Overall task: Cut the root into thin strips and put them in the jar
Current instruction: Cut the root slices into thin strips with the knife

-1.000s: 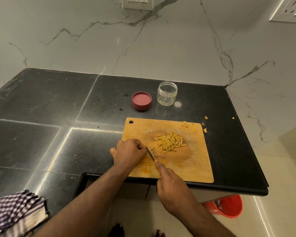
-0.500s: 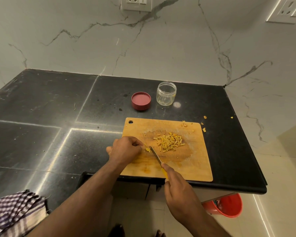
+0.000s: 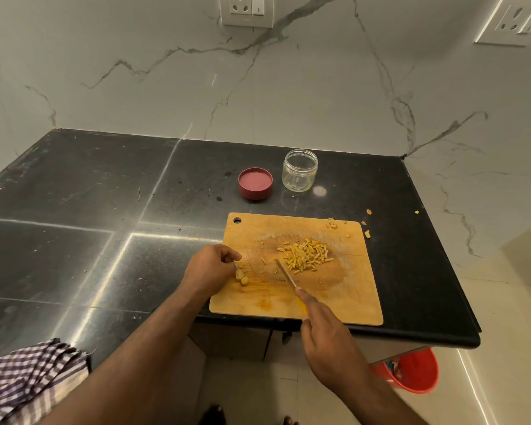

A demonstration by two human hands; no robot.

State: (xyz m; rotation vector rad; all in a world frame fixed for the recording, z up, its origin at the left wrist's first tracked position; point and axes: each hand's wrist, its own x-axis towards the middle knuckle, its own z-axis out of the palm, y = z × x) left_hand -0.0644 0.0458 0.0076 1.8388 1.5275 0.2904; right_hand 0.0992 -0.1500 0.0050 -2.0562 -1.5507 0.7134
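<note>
Left tabletop: the black stone tabletop is left bare and open.
Path to jar: the clear glass jar is reached over the bare far strip of the wooden cutting board.
Beside jar: the red round lid is set just left.
Behind: passage is closed by the white marble wall.
</note>
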